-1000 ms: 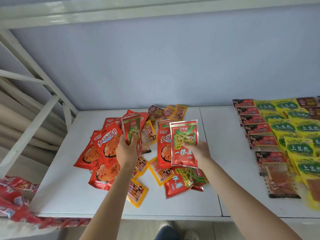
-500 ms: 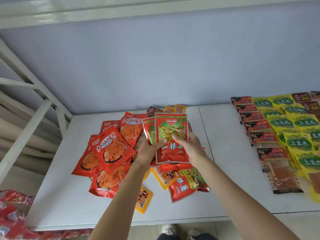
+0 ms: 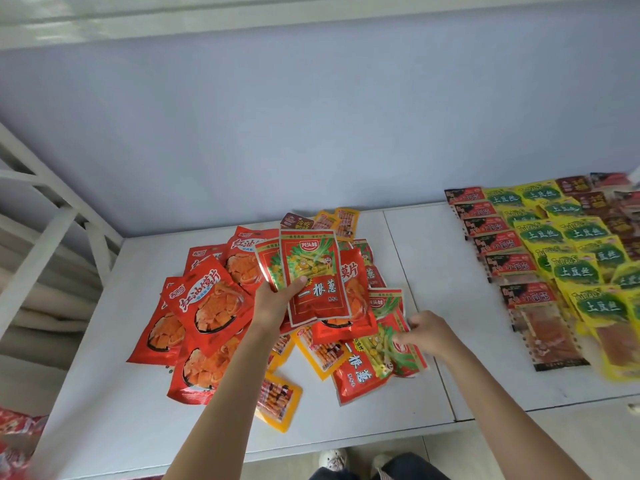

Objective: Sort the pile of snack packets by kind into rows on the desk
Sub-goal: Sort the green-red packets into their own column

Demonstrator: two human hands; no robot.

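A white metal frame (image 3: 52,216) is seen at the far left, and red wrappers (image 3: 15,431) are glimpsed blurred at the bottom left corner. On the white worktop (image 3: 104,393) the loose pile of snack packets (image 3: 221,317) is spread, with big red packets showing orange slices on its left side and small yellow packets (image 3: 278,400) poking out at its near edge. Above the pile, two red-and-green scallion-print packets (image 3: 313,278) are held fanned together in the left hand (image 3: 273,306), thumb pressed across the front one, fingers curled behind. To the right of that, a third scallion-print packet (image 3: 384,344), lying at the pile's right edge, is being pinched by the right hand (image 3: 424,332), fingers curled down onto its edge; whether it is lifted off the worktop cannot be told. Well apart, at the far right, sorted rows are laid out: a column of dark red-labelled packets (image 3: 498,244), beside it yellow packets with green labels (image 3: 568,268), and brown packets (image 3: 609,209) at the back. Below the worktop edge, shoes (image 3: 332,459) are seen on the floor.
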